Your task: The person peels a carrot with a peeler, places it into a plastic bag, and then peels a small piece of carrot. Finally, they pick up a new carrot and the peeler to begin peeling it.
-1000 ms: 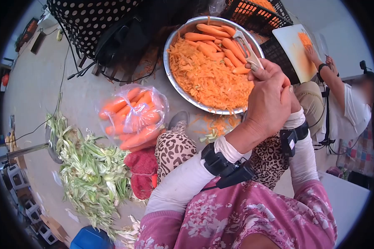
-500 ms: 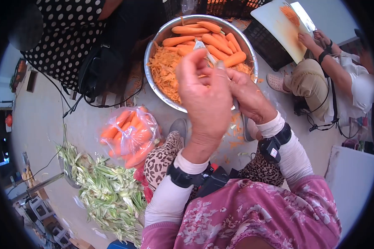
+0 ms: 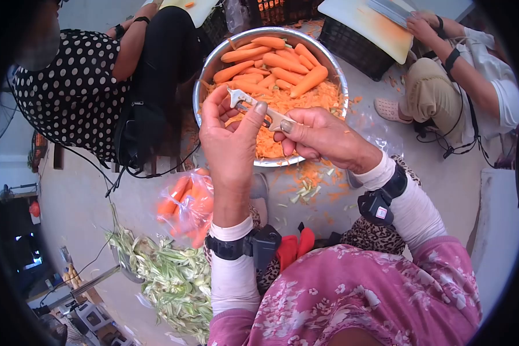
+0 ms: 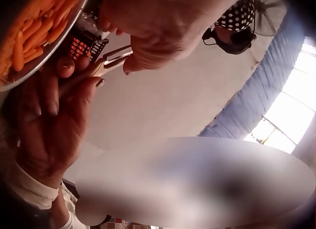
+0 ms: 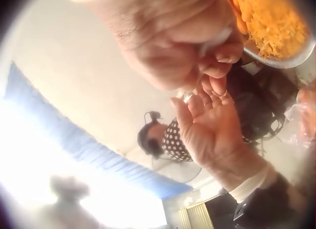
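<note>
A peeler [image 3: 259, 111] with a pale handle and a slotted metal head is held up over the near-left part of a metal basin [image 3: 345, 95]. My right hand [image 3: 331, 138] grips its handle, thumb laid along the top. The head end is pinched between the thumb and fingers of my left hand [image 3: 230, 141]. In the left wrist view the peeler [image 4: 101, 65] spans the gap between both hands. Beneath, the basin holds orange peelings [image 3: 323, 98] with several peeled carrots [image 3: 285, 62] heaped on the far side.
Left of my legs lie a clear bag of carrots [image 3: 185, 202] and a heap of pale green leaves [image 3: 176, 282]. Two people sit across, one in a dotted top [image 3: 69, 95], one at a white cutting board [image 3: 363, 26] on a black crate [image 3: 352, 49]. Scraps [image 3: 308, 187] litter the floor.
The hands have moved left from the basin's right side, and the left hand has turned palm inward to pinch the peeler's head. The head view has shifted, showing more of the dotted-top person.
</note>
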{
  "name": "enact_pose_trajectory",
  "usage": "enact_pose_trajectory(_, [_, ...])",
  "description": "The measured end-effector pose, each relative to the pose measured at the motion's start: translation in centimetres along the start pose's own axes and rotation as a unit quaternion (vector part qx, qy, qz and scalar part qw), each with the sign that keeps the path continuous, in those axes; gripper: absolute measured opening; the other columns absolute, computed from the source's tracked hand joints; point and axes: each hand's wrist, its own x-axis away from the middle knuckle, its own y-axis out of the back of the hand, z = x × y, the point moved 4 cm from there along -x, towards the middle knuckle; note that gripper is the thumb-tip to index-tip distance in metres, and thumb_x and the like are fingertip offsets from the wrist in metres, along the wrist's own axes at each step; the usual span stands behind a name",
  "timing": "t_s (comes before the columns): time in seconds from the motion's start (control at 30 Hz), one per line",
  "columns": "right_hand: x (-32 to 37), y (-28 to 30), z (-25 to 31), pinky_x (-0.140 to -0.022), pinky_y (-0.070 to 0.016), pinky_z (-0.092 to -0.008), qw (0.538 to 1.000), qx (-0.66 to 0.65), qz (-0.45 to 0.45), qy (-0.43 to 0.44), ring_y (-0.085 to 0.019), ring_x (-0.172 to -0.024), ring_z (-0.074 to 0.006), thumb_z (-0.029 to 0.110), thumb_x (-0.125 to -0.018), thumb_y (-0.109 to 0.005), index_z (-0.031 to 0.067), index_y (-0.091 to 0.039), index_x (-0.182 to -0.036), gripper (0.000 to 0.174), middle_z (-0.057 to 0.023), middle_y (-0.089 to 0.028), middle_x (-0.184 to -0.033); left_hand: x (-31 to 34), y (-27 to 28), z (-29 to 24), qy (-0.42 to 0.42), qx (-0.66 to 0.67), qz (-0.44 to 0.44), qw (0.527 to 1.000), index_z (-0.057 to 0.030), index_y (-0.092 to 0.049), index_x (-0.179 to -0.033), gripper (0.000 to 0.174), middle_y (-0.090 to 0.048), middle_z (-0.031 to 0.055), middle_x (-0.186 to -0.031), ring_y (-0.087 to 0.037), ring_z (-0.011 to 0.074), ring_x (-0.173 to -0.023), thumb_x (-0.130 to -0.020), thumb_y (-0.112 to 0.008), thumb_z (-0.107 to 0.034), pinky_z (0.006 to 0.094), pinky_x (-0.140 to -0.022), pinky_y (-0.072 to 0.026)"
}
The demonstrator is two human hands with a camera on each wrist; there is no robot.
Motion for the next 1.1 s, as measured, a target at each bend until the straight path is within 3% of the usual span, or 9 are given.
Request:
enact_pose_trajectory(0.17, [0.9,0.2,1.0,-0.048,-0.0337,-0.0174,0.999,0.039,-0.017,-0.014,-0.044,-0.055,-0.0013,0.026,-0.093,-0.053,0.0042,-0.059,-0.094,0.022,0.0025,-0.057,-0.072,-0.4,0.0,0.0,-0.072,-0.182,0.026,0.98,0.0038,-0.058,-0.103,0.033,-0.056,0.0068,-0.101,-0.056,0.0092,-0.081,-0.076,-0.074,-0.007,0.0222,-0.068,-0.0479])
enact_pose_trajectory(0.23, [1.0,0.5,0.9,-0.049,-0.0357,-0.0191,0.995,0.096,-0.029,-0.018,-0.047,-0.058,-0.0023,0.024,-0.092,-0.053,0.0042,-0.06,-0.091,0.021,0.0017,-0.059,-0.072,-0.3,-0.3,0.0,-0.069,-0.158,0.03,0.985,0.0025,-0.06,-0.099,0.028,-0.059,0.0046,-0.095,-0.057,0.0084,-0.077,-0.077,-0.074,-0.007,0.0214,-0.067,-0.0474])
enact_pose_trajectory(0.3, [1.0,0.8,0.8,-0.05,-0.0374,-0.0204,0.992,0.116,-0.04,-0.005,-0.049,-0.059,-0.0034,0.023,-0.091,-0.053,0.0033,-0.061,-0.089,0.021,0.0008,-0.06,-0.071,-0.1,-0.4,0.1,-0.023,-0.123,0.05,0.991,0.0039,-0.057,-0.11,0.035,-0.061,0.0026,-0.089,-0.055,0.0067,-0.078,-0.081,-0.072,-0.009,0.0197,-0.071,-0.0454])
enact_pose_trajectory(0.53, [0.9,1.1,0.3,-0.058,-0.0445,-0.027,0.983,0.169,-0.031,0.065,-0.056,-0.065,-0.0101,0.019,-0.088,-0.052,-0.0006,-0.061,-0.085,0.021,-0.0023,-0.061,-0.071,-0.6,0.3,0.4,-0.052,-0.146,-0.004,0.988,0.0036,-0.064,-0.095,0.021,-0.061,0.0017,-0.083,-0.054,0.0055,-0.072,-0.081,-0.072,-0.009,0.0196,-0.064,-0.0446])
enact_pose_trajectory(0.77, [1.3,0.5,0.0,-0.059,-0.0411,-0.0261,0.975,0.209,0.031,0.07,-0.05,-0.068,-0.0077,0.025,-0.09,-0.054,0.0041,-0.059,-0.08,0.023,0.0006,-0.056,-0.07,-1.3,2.4,-0.4,-0.06,-0.156,-0.09,0.982,0.0001,-0.066,-0.096,0.017,-0.064,0.0011,-0.083,-0.055,0.0058,-0.075,-0.089,-0.063,-0.016,0.0183,-0.067,-0.0429])
enact_pose_trajectory(0.83, [1.2,0.6,0.0,-0.06,-0.0423,-0.0301,0.944,0.299,0.003,0.141,-0.053,-0.066,-0.0142,0.025,-0.089,-0.056,0.0014,-0.057,-0.079,0.026,-0.006,-0.056,-0.067,-1.5,3.2,-0.7,-0.072,-0.123,-0.126,0.982,-0.0024,-0.067,-0.089,0.016,-0.064,0.0005,-0.081,-0.056,0.0062,-0.074,-0.09,-0.062,-0.017,0.0189,-0.066,-0.0422])
enact_pose_trajectory(0.9, [1.2,0.3,0.2,-0.061,-0.0433,-0.0338,0.923,0.361,-0.002,0.131,-0.055,-0.066,-0.0213,0.025,-0.088,-0.056,0.0002,-0.057,-0.079,0.026,-0.0106,-0.056,-0.068,-1.6,3.9,-0.8,-0.063,-0.122,-0.127,0.982,-0.0031,-0.066,-0.086,0.017,-0.064,0.0002,-0.079,-0.056,0.0065,-0.074,-0.09,-0.062,-0.019,0.0203,-0.066,-0.0429])
enact_pose_trajectory(1.03, [1.6,-0.1,-0.3,-0.062,-0.0443,-0.0443,0.858,0.484,-0.004,0.172,-0.056,-0.07,-0.04,0.021,-0.087,-0.056,-0.002,-0.056,-0.081,0.023,-0.021,-0.057,-0.072,-1.7,4.0,-0.2,-0.048,-0.139,-0.11,0.983,-0.0008,-0.063,-0.102,0.017,-0.063,0.0033,-0.095,-0.056,0.007,-0.083,-0.09,-0.059,-0.011,0.02,-0.071,-0.0423])
enact_pose_trajectory(1.1, [2.0,-0.5,-0.4,-0.063,-0.0445,-0.0482,0.855,0.5,0.005,0.139,-0.058,-0.073,-0.0427,0.018,-0.085,-0.055,-0.0025,-0.056,-0.082,0.021,-0.022,-0.059,-0.074,-1.4,3.7,-0.2,-0.054,-0.131,-0.106,0.984,0.0002,-0.061,-0.109,0.021,-0.062,0.0049,-0.102,-0.055,0.0075,-0.087,-0.09,-0.058,-0.008,0.0201,-0.073,-0.0423])
